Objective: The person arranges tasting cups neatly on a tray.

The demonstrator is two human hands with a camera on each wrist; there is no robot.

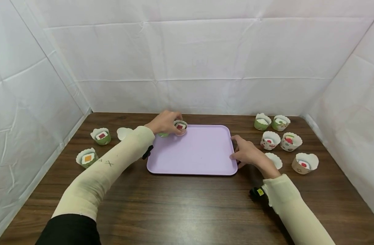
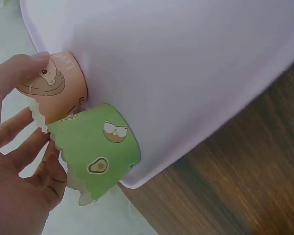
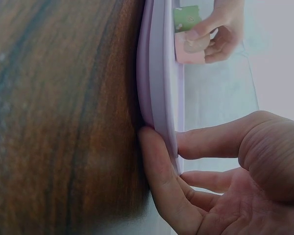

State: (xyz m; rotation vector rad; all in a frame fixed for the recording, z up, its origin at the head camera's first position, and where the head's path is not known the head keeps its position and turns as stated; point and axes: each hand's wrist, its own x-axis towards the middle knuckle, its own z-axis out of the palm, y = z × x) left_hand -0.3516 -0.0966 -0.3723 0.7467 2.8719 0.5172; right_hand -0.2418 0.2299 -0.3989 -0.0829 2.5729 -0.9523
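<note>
My left hand (image 1: 167,123) grips a pink paper baking cup (image 2: 68,93) by its side, at the back left corner of the lilac tray (image 1: 196,149). Inside that cup a white piece with a dark red square shows in the head view. Right beside it on the tray is a green paper baking cup (image 2: 100,152) with avocado prints, mostly hidden behind the left hand in the head view. At the tray's right edge my right hand (image 1: 246,152) pinches the rim, thumb on top and a finger underneath, as the right wrist view shows.
Two green filled cups (image 1: 101,136) and a pale cup (image 1: 124,133) stand left of the tray on the dark wooden table (image 1: 174,211). Several more cups (image 1: 291,141) stand at the right. White sheeting (image 1: 199,51) encloses the back and sides.
</note>
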